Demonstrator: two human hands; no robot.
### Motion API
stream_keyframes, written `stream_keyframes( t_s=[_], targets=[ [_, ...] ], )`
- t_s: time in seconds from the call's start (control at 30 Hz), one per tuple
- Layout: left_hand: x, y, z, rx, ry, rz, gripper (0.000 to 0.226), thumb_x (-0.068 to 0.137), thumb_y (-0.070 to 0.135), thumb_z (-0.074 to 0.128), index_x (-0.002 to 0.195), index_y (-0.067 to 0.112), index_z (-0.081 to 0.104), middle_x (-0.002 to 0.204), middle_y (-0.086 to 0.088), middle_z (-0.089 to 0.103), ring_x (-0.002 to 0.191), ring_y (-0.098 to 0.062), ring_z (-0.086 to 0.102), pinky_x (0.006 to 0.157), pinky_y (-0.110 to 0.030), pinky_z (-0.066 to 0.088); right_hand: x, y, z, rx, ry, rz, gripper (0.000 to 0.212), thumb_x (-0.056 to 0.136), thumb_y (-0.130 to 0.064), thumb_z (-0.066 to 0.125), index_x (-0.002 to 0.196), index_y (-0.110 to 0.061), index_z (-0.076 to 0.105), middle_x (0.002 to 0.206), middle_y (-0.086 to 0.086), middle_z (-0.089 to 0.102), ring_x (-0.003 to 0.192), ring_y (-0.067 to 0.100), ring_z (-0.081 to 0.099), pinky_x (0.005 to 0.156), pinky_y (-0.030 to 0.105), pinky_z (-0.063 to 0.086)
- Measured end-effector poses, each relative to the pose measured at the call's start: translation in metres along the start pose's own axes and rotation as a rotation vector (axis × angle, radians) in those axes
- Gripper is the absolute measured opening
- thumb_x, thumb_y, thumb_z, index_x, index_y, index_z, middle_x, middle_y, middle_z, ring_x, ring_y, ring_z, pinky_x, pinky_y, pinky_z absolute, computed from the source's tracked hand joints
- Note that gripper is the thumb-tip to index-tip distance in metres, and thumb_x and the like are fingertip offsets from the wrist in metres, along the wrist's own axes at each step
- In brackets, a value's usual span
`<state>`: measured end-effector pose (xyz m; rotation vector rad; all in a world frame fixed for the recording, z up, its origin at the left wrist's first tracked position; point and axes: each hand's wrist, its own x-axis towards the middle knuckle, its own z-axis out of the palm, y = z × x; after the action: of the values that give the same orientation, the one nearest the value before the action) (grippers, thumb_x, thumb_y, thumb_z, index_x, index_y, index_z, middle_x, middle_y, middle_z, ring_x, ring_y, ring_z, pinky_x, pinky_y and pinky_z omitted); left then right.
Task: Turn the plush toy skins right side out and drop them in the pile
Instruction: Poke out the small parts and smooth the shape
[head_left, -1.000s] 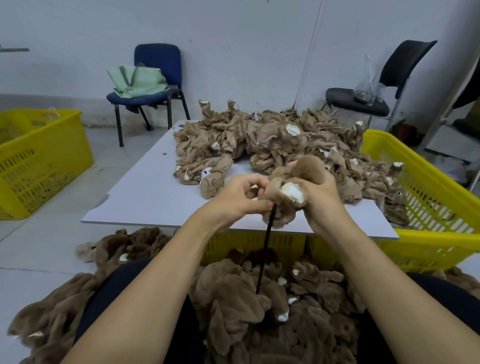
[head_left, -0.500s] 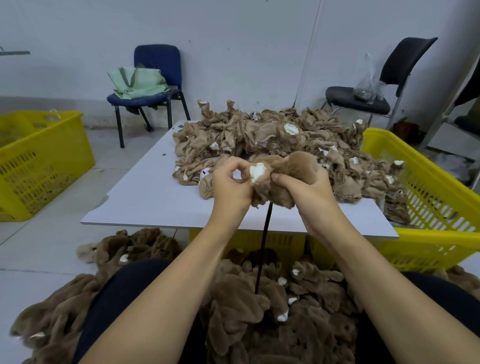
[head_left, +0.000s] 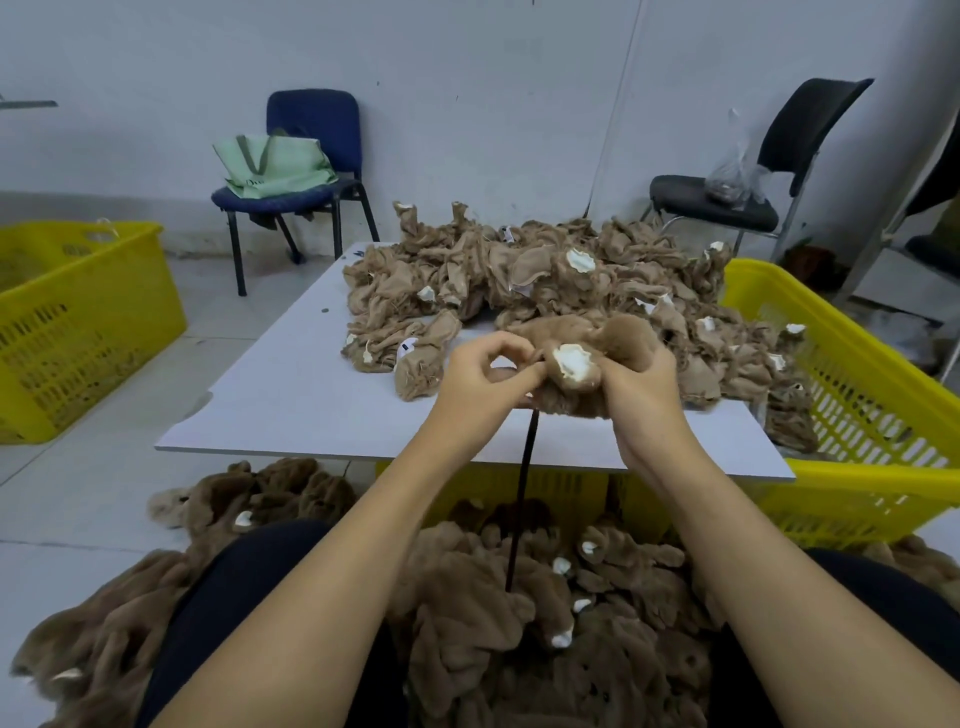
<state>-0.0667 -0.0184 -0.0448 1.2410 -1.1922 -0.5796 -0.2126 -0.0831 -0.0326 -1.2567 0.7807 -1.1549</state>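
I hold one brown plush toy skin (head_left: 618, 340) with a white patch above the near edge of the white table (head_left: 291, 395). My right hand (head_left: 641, 395) grips its right side from below. My left hand (head_left: 480, 379) pinches the skin's left edge with thumb and fingertips. A thin black rod (head_left: 519, 514) runs down from under the skin to the floor pile. A heap of inside-out tan skins (head_left: 545, 286) covers the far half of the table. A pile of furry brown turned skins (head_left: 519, 623) lies on the floor between my knees.
A yellow crate (head_left: 841, 395) stands under and right of the table, another yellow crate (head_left: 78, 322) at the left. A blue chair (head_left: 311, 156) with a green bag and a black chair (head_left: 727, 202) with a plastic bag stand by the wall.
The skin has been rotated in my hands, so the white patch moved from the left to the middle. My left hand shifted from gripping the skin to pinching its edge.
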Motion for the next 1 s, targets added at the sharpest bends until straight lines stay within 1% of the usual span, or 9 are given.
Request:
stream_keyframes(
  t_s=[0.1, 0.23, 0.33, 0.43, 0.53, 0.63, 0.73, 0.83, 1.0],
  targets=[
    [-0.003, 0.007, -0.006, 0.018, -0.084, -0.019, 0.024, 0.085, 0.020, 0.079, 0.096, 0.005, 0.064, 0.095, -0.010, 0.066, 0.086, -0.033, 0.070, 0.074, -0.040, 0.062, 0.003, -0.003, 0.000, 0.015, -0.033, -0.017, 0.024, 0.086, 0.004, 0.070, 0.110, 0.001, 0.065, 0.096, 0.017, 0.074, 0.088, 0.039, 0.072, 0.062, 0.047, 0.062],
    [-0.005, 0.009, 0.000, 0.317, 0.016, 0.028, 0.021, 0.082, -0.004, 0.073, 0.081, -0.012, 0.053, 0.095, -0.028, 0.054, 0.089, -0.042, 0.056, 0.081, -0.053, 0.052, -0.006, -0.001, 0.011, -0.022, -0.117, -0.079, 0.028, 0.078, 0.010, 0.068, 0.098, -0.009, 0.068, 0.082, 0.009, 0.074, 0.073, 0.030, 0.073, 0.052, 0.039, 0.058],
    [-0.007, 0.007, -0.001, 0.308, 0.125, 0.073, 0.021, 0.077, -0.015, 0.065, 0.069, -0.009, 0.047, 0.080, -0.017, 0.048, 0.071, -0.026, 0.045, 0.059, -0.035, 0.042, -0.010, 0.004, 0.020, -0.006, -0.109, -0.102, 0.030, 0.084, 0.013, 0.063, 0.092, -0.015, 0.067, 0.079, 0.007, 0.072, 0.071, 0.025, 0.071, 0.053, 0.036, 0.057],
    [-0.007, 0.009, -0.002, 0.286, 0.191, 0.123, 0.028, 0.076, -0.016, 0.062, 0.064, -0.002, 0.041, 0.073, -0.003, 0.040, 0.064, -0.011, 0.037, 0.057, -0.021, 0.031, -0.012, 0.002, 0.025, -0.010, -0.091, -0.134, 0.033, 0.084, 0.015, 0.060, 0.087, -0.018, 0.065, 0.064, 0.004, 0.062, 0.053, 0.020, 0.056, 0.046, 0.026, 0.044],
    [-0.003, 0.007, -0.008, 0.307, 0.184, 0.160, 0.041, 0.069, -0.018, 0.054, 0.060, 0.015, 0.031, 0.074, 0.002, 0.037, 0.063, -0.004, 0.035, 0.056, -0.019, 0.029, -0.017, 0.000, 0.024, 0.000, -0.117, -0.196, 0.034, 0.082, 0.011, 0.065, 0.083, -0.022, 0.066, 0.074, 0.014, 0.061, 0.065, 0.031, 0.057, 0.056, 0.035, 0.049],
    [0.003, -0.005, -0.020, 0.278, 0.312, 0.086, 0.047, 0.058, -0.024, 0.040, 0.058, 0.019, 0.021, 0.073, -0.003, 0.034, 0.064, -0.010, 0.034, 0.060, -0.035, 0.027, -0.022, -0.001, 0.027, -0.137, -0.218, -0.250, 0.029, 0.079, 0.001, 0.072, 0.084, -0.027, 0.067, 0.079, -0.006, 0.069, 0.073, 0.011, 0.067, 0.061, 0.025, 0.053],
    [0.003, -0.009, -0.016, 0.305, 0.338, 0.038, 0.040, 0.061, -0.020, 0.046, 0.057, 0.015, 0.027, 0.075, -0.006, 0.038, 0.067, -0.019, 0.038, 0.060, -0.044, 0.030, -0.015, -0.001, 0.021, -0.096, -0.100, -0.182, 0.026, 0.083, 0.003, 0.075, 0.093, -0.020, 0.069, 0.096, 0.002, 0.072, 0.095, 0.024, 0.070, 0.074, 0.038, 0.059],
    [-0.003, 0.000, -0.014, 0.254, 0.168, 0.141, 0.028, 0.075, -0.011, 0.064, 0.067, 0.009, 0.047, 0.085, -0.003, 0.045, 0.073, -0.010, 0.045, 0.064, -0.027, 0.042, -0.008, -0.001, 0.009, 0.137, 0.020, -0.007, 0.028, 0.087, 0.001, 0.072, 0.114, -0.004, 0.065, 0.111, 0.017, 0.071, 0.102, 0.031, 0.071, 0.075, 0.039, 0.061],
    [-0.006, -0.005, -0.014, 0.295, 0.046, 0.166, 0.014, 0.082, 0.000, 0.079, 0.087, 0.003, 0.066, 0.104, -0.009, 0.052, 0.082, 0.000, 0.057, 0.076, -0.019, 0.052, -0.007, 0.000, 0.003, 0.290, -0.045, 0.191, 0.017, 0.091, 0.000, 0.066, 0.106, -0.009, 0.066, 0.094, 0.013, 0.074, 0.085, 0.027, 0.074, 0.065, 0.036, 0.059]
  ],
)
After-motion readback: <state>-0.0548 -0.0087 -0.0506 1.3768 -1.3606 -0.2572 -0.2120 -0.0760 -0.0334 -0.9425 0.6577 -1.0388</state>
